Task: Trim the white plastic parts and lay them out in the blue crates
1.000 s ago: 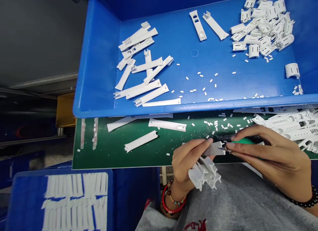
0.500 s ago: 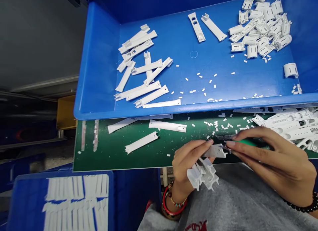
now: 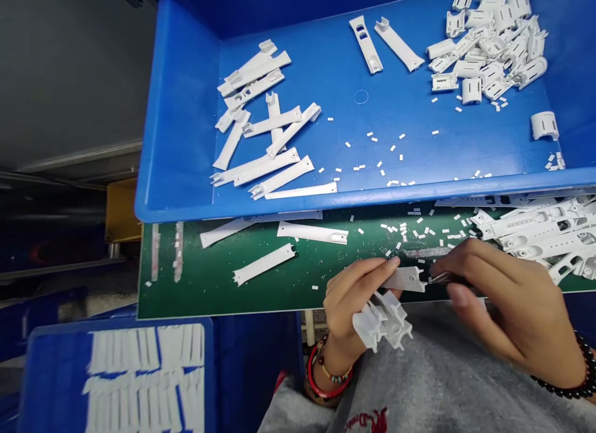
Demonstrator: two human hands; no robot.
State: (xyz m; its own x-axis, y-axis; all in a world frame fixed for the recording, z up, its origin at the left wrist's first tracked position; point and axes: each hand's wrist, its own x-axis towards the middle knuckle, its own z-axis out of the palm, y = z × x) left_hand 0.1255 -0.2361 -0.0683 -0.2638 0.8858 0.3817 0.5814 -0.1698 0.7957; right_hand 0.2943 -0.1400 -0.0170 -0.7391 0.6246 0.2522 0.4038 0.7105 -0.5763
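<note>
White plastic strip (image 3: 404,279) was pinched between the left hand's (image 3: 349,299) thumb and fingers, with a bundle of similar strips (image 3: 382,324) clutched beneath it in the same grip. A slim metal tool (image 3: 438,278) was held in the curled right hand (image 3: 514,309), its tip just beside the strip's notched end, though contact could not be made out. Beyond both hands a blue tray (image 3: 302,205) was set on the green worktop (image 3: 200,299).
</note>
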